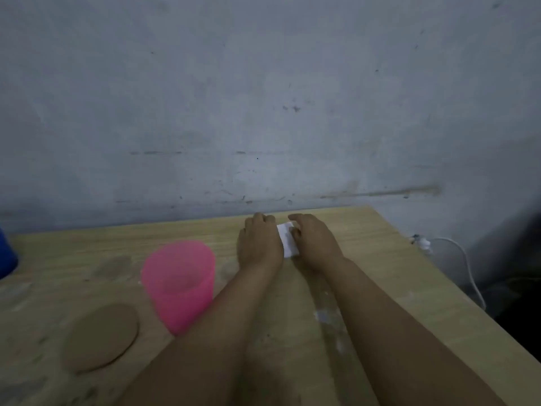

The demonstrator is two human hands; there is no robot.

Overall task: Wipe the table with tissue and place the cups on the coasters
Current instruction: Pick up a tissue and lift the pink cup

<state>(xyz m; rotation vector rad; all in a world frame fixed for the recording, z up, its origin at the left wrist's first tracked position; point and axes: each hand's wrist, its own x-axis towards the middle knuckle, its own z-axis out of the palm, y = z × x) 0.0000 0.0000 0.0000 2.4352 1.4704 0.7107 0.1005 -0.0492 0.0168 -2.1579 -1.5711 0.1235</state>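
Note:
A white folded tissue (287, 241) lies on the wooden table (380, 259) near its far edge, between my two hands. My left hand (259, 243) rests beside it with fingers curled down at the tissue's left side. My right hand (314, 241) covers its right side, fingers bent onto it. A pink translucent cup (179, 284) stands upright left of my left forearm. A round brown coaster (101, 336) lies flat at the front left, apart from the cup. A second, fainter coaster (112, 269) sits further back.
A blue object (6, 253) shows at the left edge of the table. White smears (325, 316) mark the tabletop under my right forearm. A white cable (462, 259) hangs off the right side. A grey wall rises right behind the table.

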